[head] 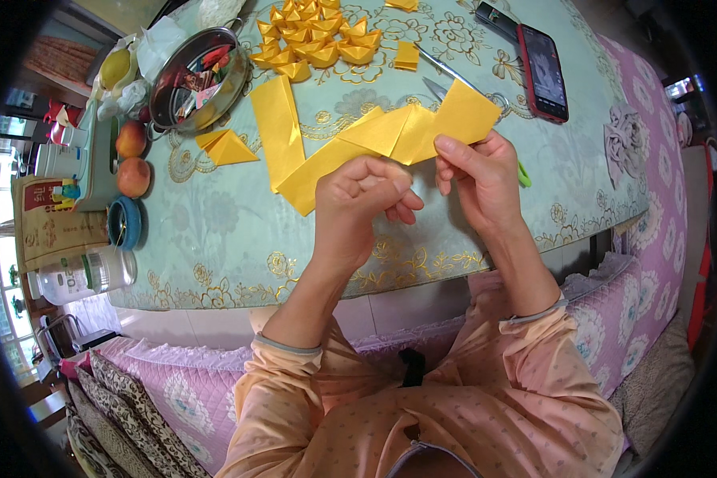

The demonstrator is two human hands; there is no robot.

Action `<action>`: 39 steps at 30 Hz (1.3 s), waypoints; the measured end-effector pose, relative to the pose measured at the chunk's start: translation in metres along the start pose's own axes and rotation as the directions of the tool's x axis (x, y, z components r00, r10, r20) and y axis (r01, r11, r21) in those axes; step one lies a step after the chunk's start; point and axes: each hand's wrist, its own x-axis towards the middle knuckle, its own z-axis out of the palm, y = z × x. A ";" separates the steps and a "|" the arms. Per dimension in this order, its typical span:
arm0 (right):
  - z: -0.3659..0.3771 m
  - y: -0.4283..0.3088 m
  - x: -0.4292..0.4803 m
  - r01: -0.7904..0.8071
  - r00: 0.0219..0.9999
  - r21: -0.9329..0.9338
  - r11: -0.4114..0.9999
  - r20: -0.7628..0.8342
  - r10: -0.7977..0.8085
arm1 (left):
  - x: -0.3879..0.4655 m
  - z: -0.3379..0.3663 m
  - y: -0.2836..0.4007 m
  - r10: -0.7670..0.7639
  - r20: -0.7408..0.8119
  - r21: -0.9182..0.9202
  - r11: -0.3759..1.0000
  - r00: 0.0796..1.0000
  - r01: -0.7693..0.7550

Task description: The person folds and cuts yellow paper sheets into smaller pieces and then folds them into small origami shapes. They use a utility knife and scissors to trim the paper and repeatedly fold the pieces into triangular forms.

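My right hand (478,170) pinches a piece of folded gold paper (469,110) between thumb and fingers, near its lower right edge. The paper has slanting creases and flaps, and its left part reaches over other gold paper strips (310,176) on the table. Just below it, my left hand (364,197) is curled with the thumb against the index finger; nothing shows in its grasp. Further left lie a flat gold strip (275,113) and a folded gold piece (227,147). Folded gold paper ingots (310,36) cluster at the back. Scissors (448,66) lie partly behind the held paper.
A steel pot (239,66) with colourful packets stands at the left, near peaches (132,177), a blue tape roll (124,222) and a plastic jar (95,276). A small gold stack (406,55) and a red-cased phone (544,74) lie at the back. A crumpled cloth (624,143) lies right.
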 end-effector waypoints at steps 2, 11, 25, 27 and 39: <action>0.000 0.002 -0.002 -0.021 0.999 0.013 1.000 0.026 0.020 | 0.000 0.002 0.001 -0.019 0.012 0.024 1.000 1.000 0.019; 0.007 0.012 -0.007 -0.074 0.986 0.000 0.997 0.148 0.073 | -0.001 0.004 -0.001 0.040 0.009 0.041 0.998 0.999 -0.041; -0.001 0.000 -0.001 -0.025 0.998 0.024 0.999 0.054 0.024 | -0.004 0.004 0.002 0.072 -0.029 -0.073 0.995 0.997 -0.074; -0.008 0.002 0.003 -0.021 0.998 0.055 0.998 0.057 0.017 | -0.004 0.006 0.003 0.082 -0.077 -0.095 0.991 0.994 -0.090; -0.009 0.006 0.003 0.059 0.998 0.119 0.991 0.031 -0.063 | -0.005 0.010 0.004 0.091 -0.094 -0.033 0.995 0.991 -0.095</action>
